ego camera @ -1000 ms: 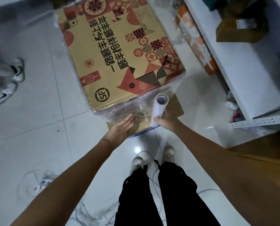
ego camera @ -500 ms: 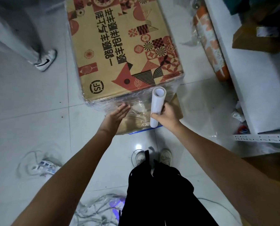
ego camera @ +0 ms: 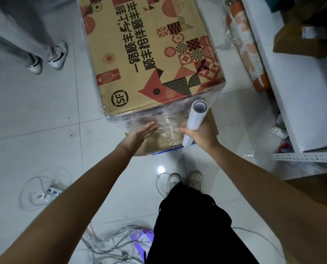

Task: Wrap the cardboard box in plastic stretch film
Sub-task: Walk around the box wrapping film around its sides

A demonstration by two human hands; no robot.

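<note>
- Cardboard box [ego camera: 155, 60]: a large printed carton standing on the tiled floor [ego camera: 35, 115], directly ahead of the person's shoes. Its printed top face is uppermost. Glossy, wrinkled plastic film [ego camera: 159, 121] already covers the near side face and wraps round both near corners.
- Flattened cardboard sheet [ego camera: 212, 124]: lies under the box's near edge and projects toward the person.
- Right hand [ego camera: 200, 135]: closed round the lower part of the film roll [ego camera: 194, 121], which stands nearly upright just beside the box's near right corner. A gathered strand of film runs from the roll to the near face.
- Left hand [ego camera: 139, 135]: open and flat, fingers together, holding nothing. The fingertips reach the film on the near face; whether the palm presses it cannot be told.
- Step in hand (judgement): smoothing and anchoring the film on the near face while the roll feeds out the next length.
- Doing it well (judgement): sweep the flat palm outward from the middle toward the near left corner to press out wrinkles; keep the roll upright and close to the face so the film spreads to full width rather than bunching into a rope; hold steady tension before carrying the roll round the corner.
- Hazard (judgement): loose cables [ego camera: 109, 246] lie on the floor near the person's feet and could catch a step.
</note>
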